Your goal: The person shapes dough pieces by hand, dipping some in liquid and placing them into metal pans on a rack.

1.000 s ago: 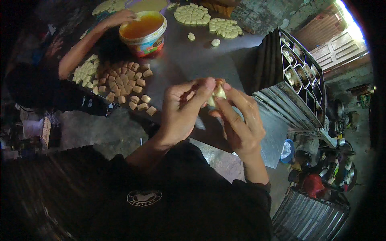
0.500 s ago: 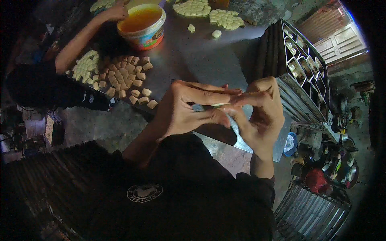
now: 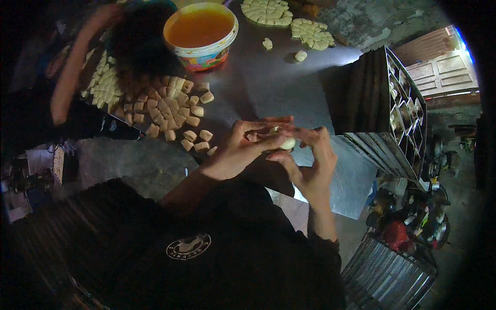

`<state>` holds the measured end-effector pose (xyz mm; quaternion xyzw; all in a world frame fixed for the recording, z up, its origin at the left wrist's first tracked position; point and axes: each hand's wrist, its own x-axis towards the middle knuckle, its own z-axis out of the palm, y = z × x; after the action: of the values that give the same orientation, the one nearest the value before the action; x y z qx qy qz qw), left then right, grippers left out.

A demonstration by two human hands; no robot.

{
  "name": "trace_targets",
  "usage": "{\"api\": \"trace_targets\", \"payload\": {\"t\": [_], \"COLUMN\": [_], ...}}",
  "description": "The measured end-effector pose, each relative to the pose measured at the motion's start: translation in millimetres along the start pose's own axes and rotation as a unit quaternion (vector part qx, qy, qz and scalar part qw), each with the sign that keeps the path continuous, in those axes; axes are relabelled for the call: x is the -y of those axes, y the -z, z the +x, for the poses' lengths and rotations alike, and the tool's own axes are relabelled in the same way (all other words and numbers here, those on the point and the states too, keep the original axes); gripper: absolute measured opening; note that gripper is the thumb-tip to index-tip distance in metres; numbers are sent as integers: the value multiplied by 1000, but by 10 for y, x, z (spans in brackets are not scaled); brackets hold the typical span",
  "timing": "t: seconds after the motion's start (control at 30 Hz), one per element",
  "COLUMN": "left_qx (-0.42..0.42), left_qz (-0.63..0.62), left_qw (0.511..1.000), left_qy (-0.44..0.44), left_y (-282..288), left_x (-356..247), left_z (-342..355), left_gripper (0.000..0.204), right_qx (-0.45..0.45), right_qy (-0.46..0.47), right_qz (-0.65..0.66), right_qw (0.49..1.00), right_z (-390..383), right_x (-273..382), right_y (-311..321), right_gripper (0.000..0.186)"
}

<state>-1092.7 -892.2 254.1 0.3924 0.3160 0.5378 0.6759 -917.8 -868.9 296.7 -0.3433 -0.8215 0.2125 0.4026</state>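
A small pale piece of dough (image 3: 288, 143) sits between my two hands, above the near edge of the metal table (image 3: 281, 98). My left hand (image 3: 240, 149) is closed round it, with the thumb lying along its near side. From the other side, the fingers of my right hand (image 3: 312, 163) press against the dough, the thumb bent in below it. My fingers cover part of the piece. Beyond my left hand, several cut brownish dough pieces (image 3: 168, 107) lie in a round cluster with loose ones beside it.
A bucket (image 3: 201, 44) of orange liquid stands on the table's far side. Pale cut dough rounds (image 3: 266, 11) and two loose bits lie at the back. To the right is a stack of metal moulds (image 3: 408, 113) with dough inside. A co-worker's arm (image 3: 77, 67) reaches in at left.
My hands have come lower and nearer the table edge, and more of the dough shows. The co-worker's hand has moved away from the bucket to the left. The whole view has shifted slightly.
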Motion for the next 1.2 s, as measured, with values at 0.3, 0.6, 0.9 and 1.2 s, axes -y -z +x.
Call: {"api": "trace_targets", "payload": {"t": [0.3, 0.6, 0.9, 1.2], "left_qx": [-82, -190, -333, -142], "left_qz": [323, 285, 258, 524], "left_qw": [938, 938, 906, 840], "left_qy": [-92, 50, 31, -11], "left_y": [950, 1695, 2159, 1739], "left_x": [862, 632, 354, 543], "left_z": [-112, 23, -500, -760], "left_gripper": [28, 27, 27, 24], "right_qx": [48, 106, 309, 350], "right_qy": [-466, -265, 56, -295], "right_qz": [400, -46, -195, 222], "right_qw": [788, 957, 929, 861], "right_z": [-742, -704, -582, -115], "right_x": [-779, -1508, -1533, -1801], "right_y": [-987, -1408, -1504, -1389], "right_gripper": [36, 30, 47, 32]}}
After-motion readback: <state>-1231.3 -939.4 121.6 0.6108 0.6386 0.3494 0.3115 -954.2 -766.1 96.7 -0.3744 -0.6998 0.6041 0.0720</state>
